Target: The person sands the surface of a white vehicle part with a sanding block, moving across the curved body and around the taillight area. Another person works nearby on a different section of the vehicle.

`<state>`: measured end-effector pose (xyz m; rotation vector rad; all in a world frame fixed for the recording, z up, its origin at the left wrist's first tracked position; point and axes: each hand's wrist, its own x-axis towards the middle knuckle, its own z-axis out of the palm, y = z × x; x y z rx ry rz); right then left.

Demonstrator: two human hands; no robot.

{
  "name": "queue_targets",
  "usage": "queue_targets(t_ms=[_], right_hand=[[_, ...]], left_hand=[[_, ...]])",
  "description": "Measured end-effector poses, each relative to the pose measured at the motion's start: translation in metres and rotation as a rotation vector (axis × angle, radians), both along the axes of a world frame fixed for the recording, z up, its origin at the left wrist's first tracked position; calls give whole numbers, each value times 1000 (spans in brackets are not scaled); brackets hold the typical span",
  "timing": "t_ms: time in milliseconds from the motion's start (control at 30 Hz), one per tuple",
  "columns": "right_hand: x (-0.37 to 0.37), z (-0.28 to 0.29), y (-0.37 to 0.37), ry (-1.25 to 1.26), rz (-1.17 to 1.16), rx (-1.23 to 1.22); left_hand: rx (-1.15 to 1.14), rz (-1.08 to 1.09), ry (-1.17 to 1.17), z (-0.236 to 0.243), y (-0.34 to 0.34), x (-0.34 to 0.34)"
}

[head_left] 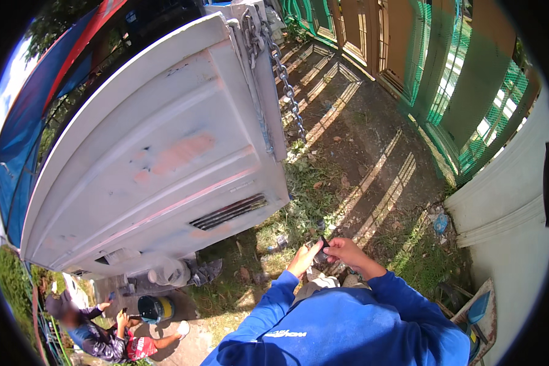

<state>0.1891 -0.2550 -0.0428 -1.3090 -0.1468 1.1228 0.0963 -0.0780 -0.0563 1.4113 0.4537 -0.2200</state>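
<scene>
In front of my waist, my left hand (305,258) and my right hand (346,252) are brought close together, fingers bent. A small black object (324,243) sticks up between them, pinched by the fingertips. Its kind is too small to make out, and my fingers cover part of it. Blue long sleeves reach down to both wrists. Ahead and to the left stands a large pale vehicle body panel (158,146), with pinkish patches and a slotted vent (229,211). Neither hand touches it.
A metal chain (290,91) hangs from the panel's corner. At lower left a seated person (104,329) is beside a dark bucket (156,310). Slatted fencing with green netting (451,91) and a pale wall (512,226) bound the right. Weeds (311,195) grow on the dirt.
</scene>
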Motion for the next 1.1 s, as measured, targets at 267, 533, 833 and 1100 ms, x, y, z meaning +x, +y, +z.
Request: queue_targets(t_ms=[267,533,833,1100], right_hand=[[7,-22,71,586,-76,140],[30,-85,90,667,12,261],[180,-78,7,244,236,-178],[284,-160,-124,188,118,-138]], left_hand=[[-109,303,-54,16,26,7],[83,367,-353,47,24,32],[794,713,-627,271,97,101],[1550,888,-939,419,89,197]])
